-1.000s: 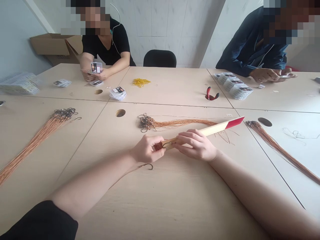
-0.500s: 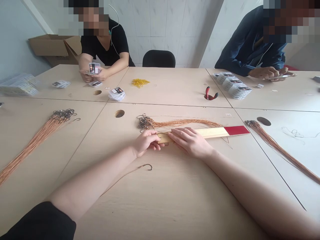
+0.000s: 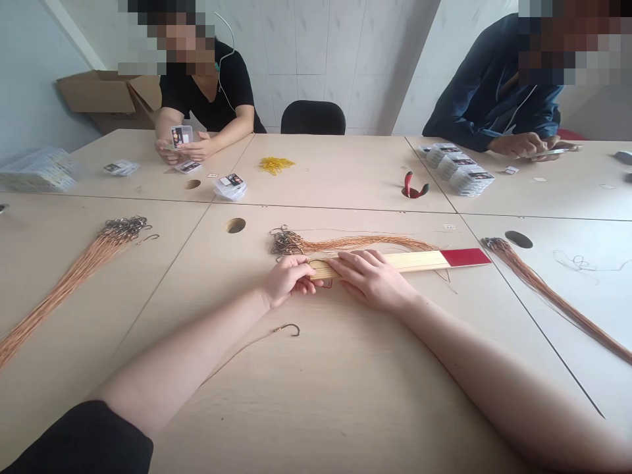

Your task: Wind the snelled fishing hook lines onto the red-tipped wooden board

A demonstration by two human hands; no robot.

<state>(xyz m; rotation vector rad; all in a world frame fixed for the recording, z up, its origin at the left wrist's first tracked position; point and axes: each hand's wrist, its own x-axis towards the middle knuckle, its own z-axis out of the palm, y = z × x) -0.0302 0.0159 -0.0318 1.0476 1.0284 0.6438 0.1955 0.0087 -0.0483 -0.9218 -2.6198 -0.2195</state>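
Note:
A flat wooden stick (image 3: 419,261) with a red right end (image 3: 465,257) lies across the middle of the table. My left hand (image 3: 291,282) pinches its left end between thumb and fingers. Over the stick near that end, my right hand (image 3: 370,278) is closed, its fingers wrapped across the top. Behind the stick runs a bundle of orange lines (image 3: 355,243), with dark hooks (image 3: 287,242) clustered at its left. One single hook (image 3: 291,328) on a line lies nearer me, below my left hand.
Hook-and-line bundles lie at left (image 3: 89,263) and right (image 3: 538,283). Red-handled pliers (image 3: 411,187) stand in a table hole. Yellow pieces (image 3: 276,164) and stacked plastic boxes (image 3: 459,168) lie farther back. Two people sit across the table, near a black chair (image 3: 313,118).
The person at the far left has turned the small box in their hands. My hands and the stick are nearly unmoved; the view has shifted very slightly.

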